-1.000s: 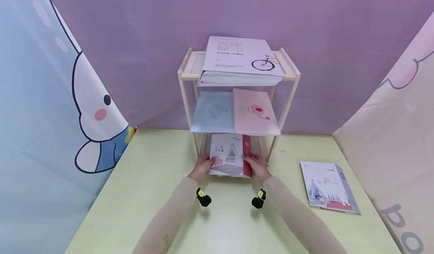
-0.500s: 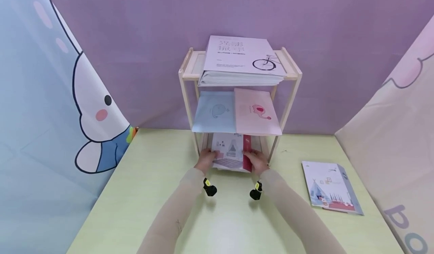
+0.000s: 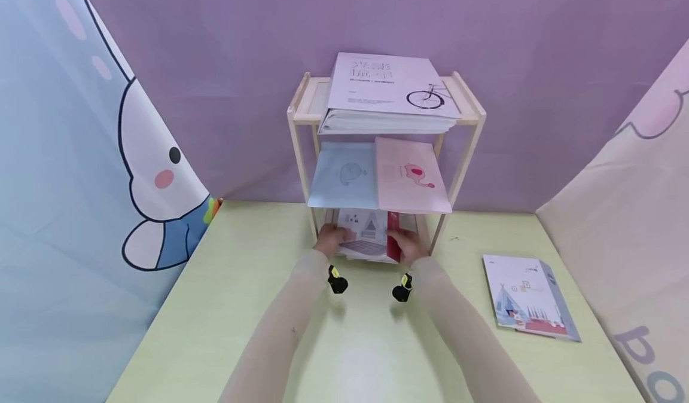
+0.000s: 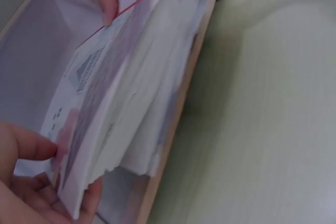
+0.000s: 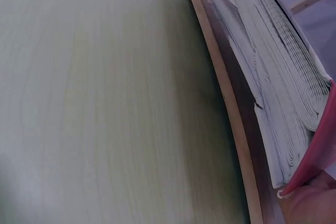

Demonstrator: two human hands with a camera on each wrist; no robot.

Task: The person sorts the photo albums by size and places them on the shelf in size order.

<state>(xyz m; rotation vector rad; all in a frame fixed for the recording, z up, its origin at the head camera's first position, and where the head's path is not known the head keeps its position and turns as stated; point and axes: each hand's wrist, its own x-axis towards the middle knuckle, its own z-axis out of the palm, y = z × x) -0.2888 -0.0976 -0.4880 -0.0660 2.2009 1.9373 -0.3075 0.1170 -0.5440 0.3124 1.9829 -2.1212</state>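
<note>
A thick white book (image 3: 363, 244) with a tent picture and a red spine strip lies partly inside the bottom tier of a small wooden rack (image 3: 464, 158). My left hand (image 3: 329, 240) grips its left edge, thumb above and fingers beneath. At the red side, my right hand (image 3: 409, 247) holds the other edge. The left wrist view shows the cover (image 4: 100, 61) tilted above the tier's wooden edge (image 4: 173, 114). Many page edges (image 5: 283, 61) show in the right wrist view, with more paper beneath. The middle tier hides the book's far end.
Blue (image 3: 344, 176) and pink (image 3: 411, 176) booklets lie side by side on the middle tier. Large white books (image 3: 390, 86) are stacked on top. A similar white book with a grey-blue strip (image 3: 530, 295) lies on the table (image 3: 226, 307) at right. Purple cloth (image 3: 242, 92) hangs behind.
Both hands have moved forward, sliding the book deeper into the bottom tier. More of its cover is now hidden under the middle tier. The view has shifted slightly.
</note>
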